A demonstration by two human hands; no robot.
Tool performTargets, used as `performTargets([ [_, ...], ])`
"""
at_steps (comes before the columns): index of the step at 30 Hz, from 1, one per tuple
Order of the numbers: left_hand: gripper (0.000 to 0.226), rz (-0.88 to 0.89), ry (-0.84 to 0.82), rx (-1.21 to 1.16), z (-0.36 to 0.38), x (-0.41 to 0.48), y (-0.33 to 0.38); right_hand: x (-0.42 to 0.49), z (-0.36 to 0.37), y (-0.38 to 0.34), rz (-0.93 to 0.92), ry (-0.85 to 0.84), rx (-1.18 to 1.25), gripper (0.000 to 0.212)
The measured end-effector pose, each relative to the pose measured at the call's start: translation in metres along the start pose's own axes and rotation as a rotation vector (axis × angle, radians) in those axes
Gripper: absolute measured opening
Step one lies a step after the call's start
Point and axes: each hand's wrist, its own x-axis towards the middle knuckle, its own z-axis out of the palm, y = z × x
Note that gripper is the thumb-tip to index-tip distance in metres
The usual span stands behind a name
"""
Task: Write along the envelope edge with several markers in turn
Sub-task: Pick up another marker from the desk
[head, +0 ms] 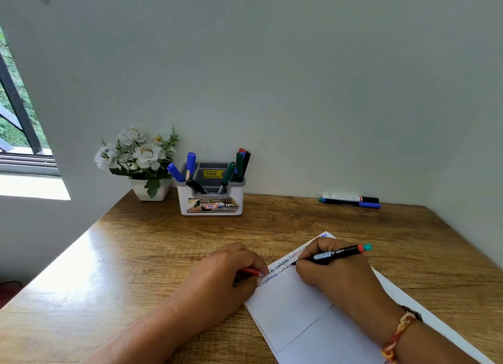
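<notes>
A white envelope [288, 306] lies slanted on the wooden desk [141, 268], with lines of black, blue and red handwriting along its upper left edge. My right hand [329, 274] grips a black marker [336, 253] with a red band and teal end; its tip touches the envelope by the writing. My left hand [226, 271] rests on the envelope's left corner, fingers closed around a red and black marker cap [246, 275].
A white organiser [211, 200] holding several blue, green, black and red markers stands at the back by the wall. A white flower pot [148, 191] sits to its left. Two markers [349, 201] lie at the back right. A window is at far left.
</notes>
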Motion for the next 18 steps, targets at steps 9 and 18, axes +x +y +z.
performTargets([
  [9,0.024,0.006,-0.002,0.009,-0.0004,0.0000,-0.0002,-0.0003,-0.0015,-0.0012,0.032,0.005,0.009,0.013],
  [18,0.024,0.004,0.008,0.004,0.0011,0.0001,-0.0024,-0.0008,-0.0024,-0.0035,0.051,-0.010,0.018,0.015],
])
